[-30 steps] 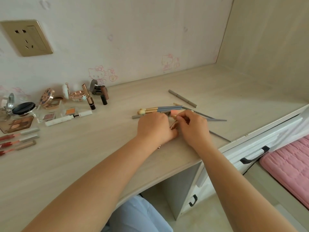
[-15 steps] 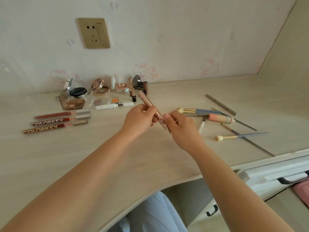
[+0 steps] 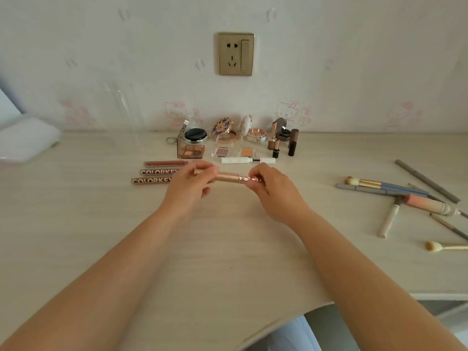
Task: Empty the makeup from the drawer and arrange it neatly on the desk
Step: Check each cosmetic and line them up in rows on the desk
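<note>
A rose-gold makeup tube (image 3: pixel 229 177) lies level between both hands, just above the desk (image 3: pixel 228 249). My left hand (image 3: pixel 188 186) pinches its plain left end and my right hand (image 3: pixel 269 187) grips its patterned right end. Behind the hands, three lip glosses (image 3: pixel 157 172) lie in a row, partly hidden by my left hand. Compacts and palettes (image 3: pixel 222 138) stand in a row by the wall, with a white tube (image 3: pixel 243 160) in front. A loose heap of brushes and pencils (image 3: pixel 405 196) lies at the right. The drawer is out of view.
A gold wall socket (image 3: pixel 236 54) sits above the arranged makeup. A white folded object (image 3: pixel 25 140) rests at the desk's far left. The desk's front edge curves inward at the bottom right, above my lap (image 3: pixel 291 335).
Both hands lifted the rose-gold tube out of the brush heap and carried it left toward the arranged makeup. It has turned from slanted to level. My view swung left.
</note>
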